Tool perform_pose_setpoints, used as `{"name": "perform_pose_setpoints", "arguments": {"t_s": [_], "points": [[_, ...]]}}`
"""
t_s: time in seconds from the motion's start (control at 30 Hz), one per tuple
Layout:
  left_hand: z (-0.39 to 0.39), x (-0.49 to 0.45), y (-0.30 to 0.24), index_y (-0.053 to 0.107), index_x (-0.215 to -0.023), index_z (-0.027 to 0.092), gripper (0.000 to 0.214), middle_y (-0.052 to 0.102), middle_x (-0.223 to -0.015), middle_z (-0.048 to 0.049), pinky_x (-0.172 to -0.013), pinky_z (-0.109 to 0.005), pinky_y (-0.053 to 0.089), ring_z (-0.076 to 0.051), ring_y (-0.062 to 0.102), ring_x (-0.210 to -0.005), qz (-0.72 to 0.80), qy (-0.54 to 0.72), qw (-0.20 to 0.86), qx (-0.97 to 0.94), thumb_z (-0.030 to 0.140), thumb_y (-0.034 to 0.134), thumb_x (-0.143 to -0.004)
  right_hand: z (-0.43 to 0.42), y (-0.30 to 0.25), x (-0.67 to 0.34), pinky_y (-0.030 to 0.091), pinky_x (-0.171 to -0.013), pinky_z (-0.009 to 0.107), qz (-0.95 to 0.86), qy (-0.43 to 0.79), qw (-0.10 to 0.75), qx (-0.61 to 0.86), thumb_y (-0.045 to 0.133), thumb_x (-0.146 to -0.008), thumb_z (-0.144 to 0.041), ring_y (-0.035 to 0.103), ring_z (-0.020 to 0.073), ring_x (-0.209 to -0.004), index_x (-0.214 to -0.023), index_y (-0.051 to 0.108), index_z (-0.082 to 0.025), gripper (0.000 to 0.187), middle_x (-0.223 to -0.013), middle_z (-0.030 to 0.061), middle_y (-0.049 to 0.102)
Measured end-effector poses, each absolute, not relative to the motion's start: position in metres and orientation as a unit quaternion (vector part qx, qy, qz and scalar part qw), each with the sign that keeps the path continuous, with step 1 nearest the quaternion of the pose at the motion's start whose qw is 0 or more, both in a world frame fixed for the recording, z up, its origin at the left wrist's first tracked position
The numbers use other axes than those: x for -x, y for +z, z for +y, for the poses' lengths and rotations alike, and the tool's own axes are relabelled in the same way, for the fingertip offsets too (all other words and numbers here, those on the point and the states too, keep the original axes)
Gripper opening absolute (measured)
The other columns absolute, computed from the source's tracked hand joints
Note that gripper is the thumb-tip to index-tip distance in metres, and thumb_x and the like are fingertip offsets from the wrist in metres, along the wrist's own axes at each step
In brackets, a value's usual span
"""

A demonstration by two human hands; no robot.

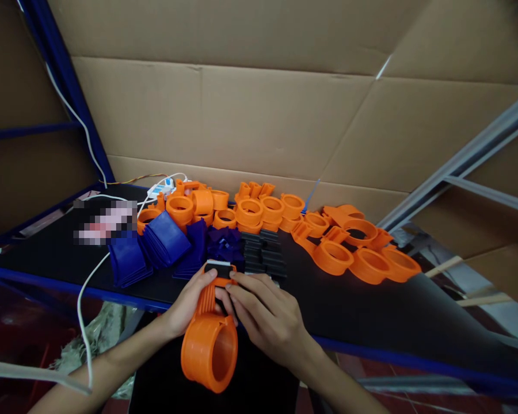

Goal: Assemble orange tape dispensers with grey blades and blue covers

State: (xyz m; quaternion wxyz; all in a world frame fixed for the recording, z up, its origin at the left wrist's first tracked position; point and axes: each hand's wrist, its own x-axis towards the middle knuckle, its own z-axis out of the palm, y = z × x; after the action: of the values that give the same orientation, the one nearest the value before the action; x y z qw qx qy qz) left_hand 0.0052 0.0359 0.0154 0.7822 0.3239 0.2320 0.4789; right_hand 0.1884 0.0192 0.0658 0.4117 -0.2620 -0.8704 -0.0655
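My left hand (189, 305) grips an orange plastic ring holder (210, 345) by its handle, ring end hanging over the table's front edge. My right hand (265, 316) rests on the same part, its fingertips pressing a small black serrated piece (220, 267) at the handle's tip. Both hands are near the front edge of the black table (349, 299).
Several orange ring holders (358, 250) lie at the right and along the back (250, 210). Stacks of blue pieces (164, 238), dark purple pieces (224, 241) and black pieces (263, 253) sit behind my hands. A white cable (84, 299) and power strip (160, 187) lie at left. Cardboard walls stand behind.
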Motion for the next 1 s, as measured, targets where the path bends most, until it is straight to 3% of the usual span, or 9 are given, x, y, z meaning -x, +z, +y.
{"name": "perform_pose_setpoints", "arguments": {"t_s": [0.13, 0.37, 0.67, 0.9, 1.0], "points": [[0.036, -0.006, 0.018, 0.047, -0.107, 0.019, 0.028, 0.074, -0.077, -0.0064, -0.047, -0.024, 0.049, -0.022, 0.073, -0.056, 0.232, 0.462, 0.773, -0.367, 0.044, 0.05, -0.095, 0.04, 0.078, -0.195, 0.056, -0.086, 0.034, -0.85, -0.011, 0.425, 0.311, 0.059, -0.092, -0.012, 0.068, 0.0193, -0.1, -0.11, 0.066, -0.02, 0.021, -0.109, 0.0077, 0.073], [0.037, -0.005, 0.016, 0.044, -0.104, 0.02, 0.028, 0.073, -0.077, -0.007, -0.045, -0.023, 0.048, -0.023, 0.073, -0.057, 0.261, 0.459, 0.757, -0.384, 0.045, 0.051, -0.094, 0.112, 0.1, -0.181, 0.052, -0.086, 0.034, -0.885, -0.024, 0.199, 0.419, 0.062, -0.094, -0.024, 0.068, 0.0225, -0.101, -0.113, 0.068, -0.021, 0.021, -0.109, 0.0089, 0.073], [0.036, -0.005, 0.02, 0.043, -0.109, 0.02, 0.034, 0.073, -0.076, -0.0076, -0.046, -0.023, 0.049, -0.023, 0.073, -0.056, 0.27, 0.446, 0.753, -0.4, 0.049, 0.052, -0.093, 0.151, 0.107, -0.149, 0.049, -0.088, 0.037, -0.924, -0.02, 0.102, 0.368, 0.071, -0.087, -0.039, 0.059, 0.0297, -0.117, -0.127, 0.061, -0.02, 0.046, -0.123, 0.0136, 0.065], [0.036, -0.005, 0.02, 0.044, -0.106, 0.019, 0.029, 0.074, -0.075, -0.008, -0.045, -0.022, 0.047, -0.022, 0.072, -0.053, 0.264, 0.451, 0.754, -0.399, 0.046, 0.05, -0.095, 0.166, 0.106, -0.144, 0.049, -0.089, 0.036, -0.927, 0.016, 0.101, 0.362, 0.074, -0.085, -0.031, 0.063, 0.0264, -0.11, -0.12, 0.066, -0.021, 0.036, -0.119, 0.0107, 0.068], [0.035, -0.007, 0.023, 0.045, -0.107, 0.019, 0.03, 0.074, -0.075, -0.0082, -0.045, -0.022, 0.048, -0.023, 0.073, -0.057, 0.27, 0.465, 0.749, -0.386, 0.046, 0.052, -0.094, 0.16, 0.117, -0.156, 0.052, -0.089, 0.036, -0.911, 0.068, 0.173, 0.369, 0.072, -0.087, -0.028, 0.065, 0.0224, -0.104, -0.128, 0.062, -0.021, 0.043, -0.12, 0.0101, 0.067]]}}
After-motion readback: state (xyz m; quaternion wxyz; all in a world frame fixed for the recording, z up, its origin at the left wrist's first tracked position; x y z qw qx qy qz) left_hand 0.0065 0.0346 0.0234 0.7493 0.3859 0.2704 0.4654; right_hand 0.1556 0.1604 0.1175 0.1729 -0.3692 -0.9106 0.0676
